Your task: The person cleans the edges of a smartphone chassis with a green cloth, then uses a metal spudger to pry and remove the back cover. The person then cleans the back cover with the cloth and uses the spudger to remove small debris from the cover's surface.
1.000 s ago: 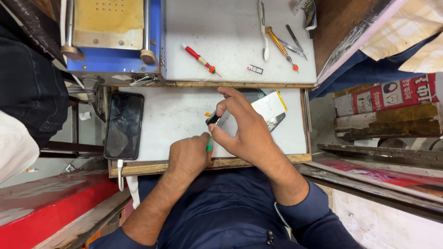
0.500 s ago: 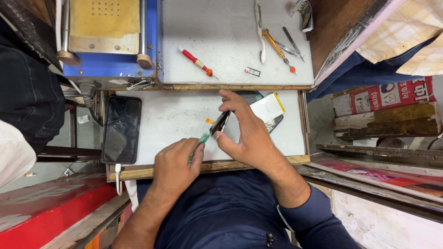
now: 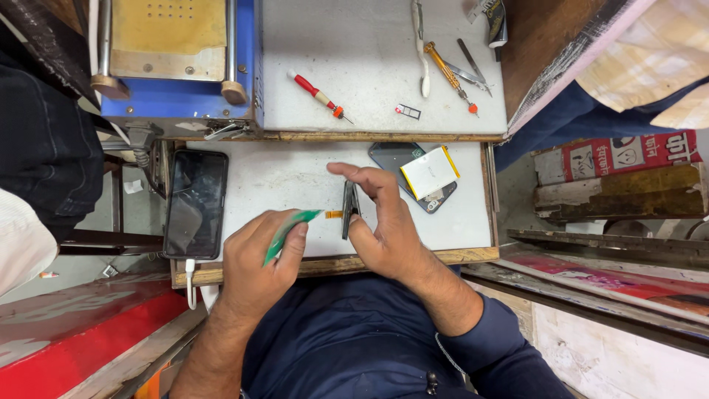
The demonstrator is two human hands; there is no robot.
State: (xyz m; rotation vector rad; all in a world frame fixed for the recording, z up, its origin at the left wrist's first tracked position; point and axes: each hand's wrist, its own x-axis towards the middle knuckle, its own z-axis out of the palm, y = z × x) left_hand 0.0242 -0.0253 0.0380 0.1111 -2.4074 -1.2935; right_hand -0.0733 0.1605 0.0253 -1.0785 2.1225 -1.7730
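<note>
The thin dark phone part (image 3: 348, 208), pinched upright in the right hand (image 3: 384, 229), could slip if the green plastic strip (image 3: 289, 230), gripped by the left hand (image 3: 258, 266), pokes hard.

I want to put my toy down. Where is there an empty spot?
Bare white patch between the black phone and the left hand. Another on the upper board, between the blue machine and the red screwdriver. Crowded around the right hand.
</note>
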